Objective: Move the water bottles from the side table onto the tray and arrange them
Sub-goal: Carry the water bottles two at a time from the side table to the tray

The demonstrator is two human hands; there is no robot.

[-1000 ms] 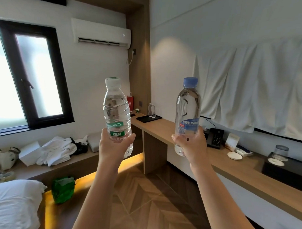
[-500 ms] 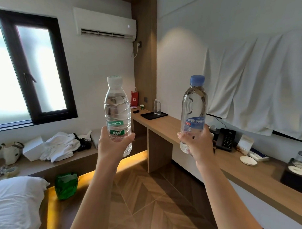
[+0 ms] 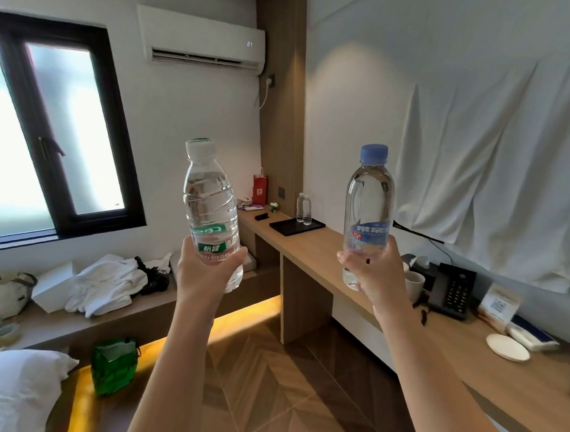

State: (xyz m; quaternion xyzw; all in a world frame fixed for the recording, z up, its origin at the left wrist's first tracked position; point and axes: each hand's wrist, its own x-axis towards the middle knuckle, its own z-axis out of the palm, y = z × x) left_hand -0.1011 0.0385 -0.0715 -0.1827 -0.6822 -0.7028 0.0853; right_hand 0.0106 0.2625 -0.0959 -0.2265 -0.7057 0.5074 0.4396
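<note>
you held the green-label bottle (image 3: 211,215) in your left grip (image 3: 208,276) and the blue-cap bottle (image 3: 367,213) in your right grip (image 3: 373,271), both clasped upright in mid-air, well short of the tray (image 3: 289,227) on the worktop (image 3: 330,246), where two bottles (image 3: 303,208) already stood.

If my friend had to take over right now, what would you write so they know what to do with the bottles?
Left hand: gripping the green-label bottle by its lower half, upright, raised in the air.
Right hand: gripping the blue-cap bottle the same way, upright.
The black tray sits far along the wooden counter, with two small bottles already standing at its back edge.
Done: both bottles are picked up.
Left: walk to the tray, set both bottles down on it, and line them up neatly with the two already there.
</note>
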